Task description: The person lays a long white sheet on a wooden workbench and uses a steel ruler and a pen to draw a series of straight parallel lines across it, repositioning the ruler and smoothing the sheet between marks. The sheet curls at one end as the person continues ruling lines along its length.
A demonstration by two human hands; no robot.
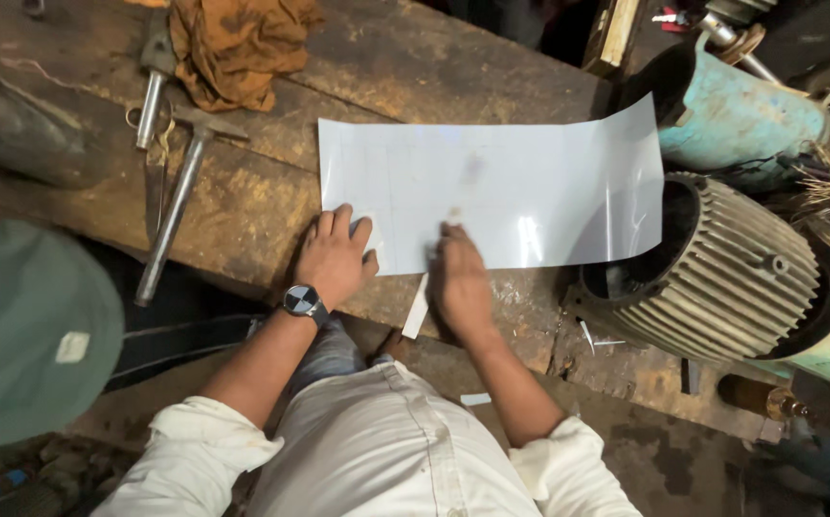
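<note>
A large white glossy sheet [520,187] lies on a worn wooden workbench [243,206], its right end curling up off the bench. My left hand [333,257], with a watch on the wrist, presses flat on the sheet's near left corner. My right hand [460,278] rests at the sheet's near edge with its fingers closed; whether it grips a tool is hidden. A narrow white strip [417,308] hangs down from that edge between my hands.
A hammer [180,191], a metal tool [152,91] and a brown rag [233,48] lie at the bench's far left. A finned motor housing [736,268] and a teal cylinder [740,110] stand at the right. A grey rounded shape [27,325] fills the left foreground.
</note>
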